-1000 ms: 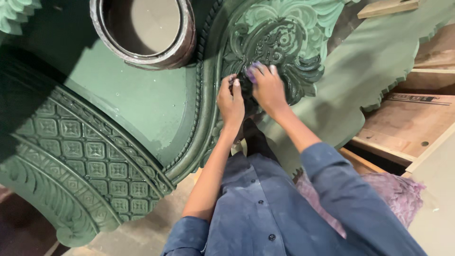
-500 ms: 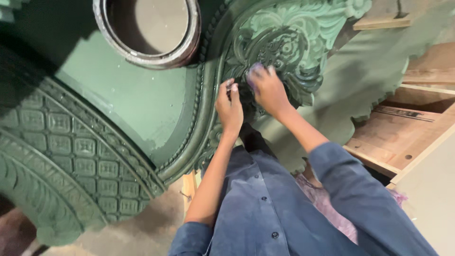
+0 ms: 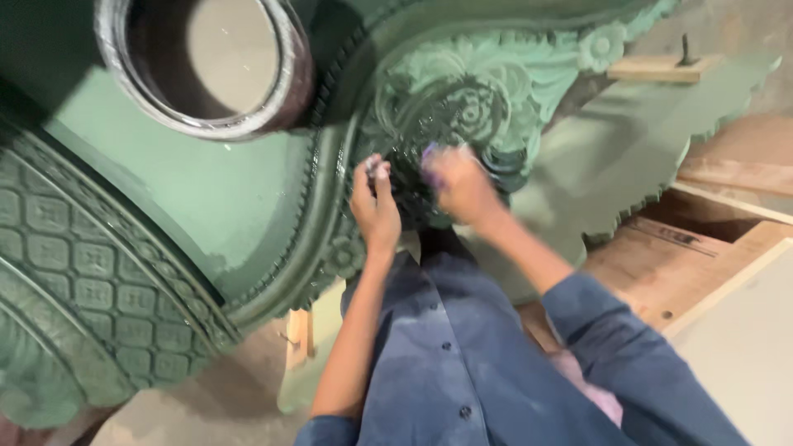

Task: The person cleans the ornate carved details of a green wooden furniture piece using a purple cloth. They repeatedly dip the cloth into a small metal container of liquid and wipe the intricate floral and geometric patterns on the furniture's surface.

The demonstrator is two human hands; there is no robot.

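Note:
A large green-painted carved panel [image 3: 206,206] fills the view, with a glossy floral rosette [image 3: 471,103] in raised relief. Both my hands are pressed against the rosette's lower edge. My left hand [image 3: 376,206] has its fingers curled on the carving, and a small pale bit shows at its fingertips; I cannot tell whether it holds it. My right hand [image 3: 458,186] is blurred with motion and closed around a small purple thing [image 3: 429,152] against the dark wet-looking carving. Blue shirt sleeves cover my arms.
A round opening with a dark thick ring [image 3: 293,83] sits in the panel at upper left. A carved lattice border [image 3: 91,272] curves along the left. Wooden boards [image 3: 661,264] lie at the right, and a wooden block [image 3: 652,68] lies on a scalloped green piece [image 3: 644,157].
The view has shifted and moved closer. My right hand keeps moving over the rosette's lower edge and is now blurred; my left hand stays beside it.

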